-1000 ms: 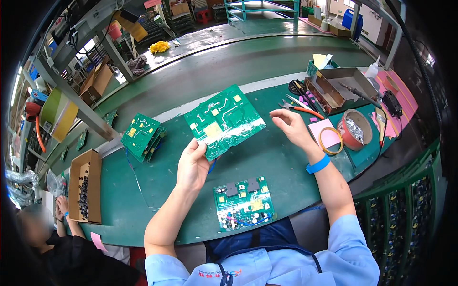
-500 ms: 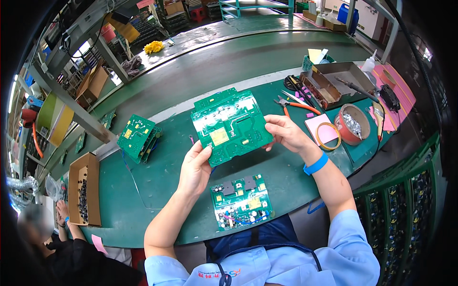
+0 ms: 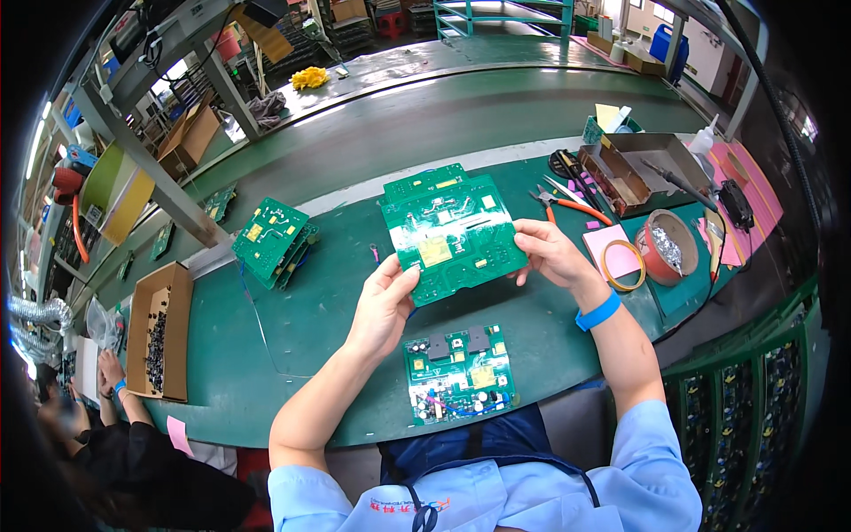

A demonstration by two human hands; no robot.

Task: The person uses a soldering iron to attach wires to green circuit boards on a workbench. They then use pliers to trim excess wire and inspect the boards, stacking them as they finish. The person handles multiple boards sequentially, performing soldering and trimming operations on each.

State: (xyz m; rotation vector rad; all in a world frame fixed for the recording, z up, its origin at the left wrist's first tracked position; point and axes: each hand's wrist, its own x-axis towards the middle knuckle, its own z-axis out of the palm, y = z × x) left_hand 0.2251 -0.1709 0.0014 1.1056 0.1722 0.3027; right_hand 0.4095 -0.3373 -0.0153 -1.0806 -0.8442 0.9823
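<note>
A green circuit board, solder side up, is held above the bench between my two hands. My left hand pinches its lower left corner, thumb on top. At its right edge my right hand grips with thumb and fingers; a blue band circles that wrist. Light glares across the board's middle. Behind it the edge of another board shows; whether the two are joined I cannot tell. Below my hands a second circuit board lies on the bench, component side up, with a blue wire and black blocks.
Stacked circuit boards sit at left, past a cardboard box of small black parts. At right lie orange-handled cutters, a tape roll, a red bowl, a soldering iron and a metal tray. Another person's hand is far left.
Both hands still hold the board, which looks slightly tilted differently, with the glare lower across it. The whole view has shifted, so the bench things appear farther right. The other person's head has lowered.
</note>
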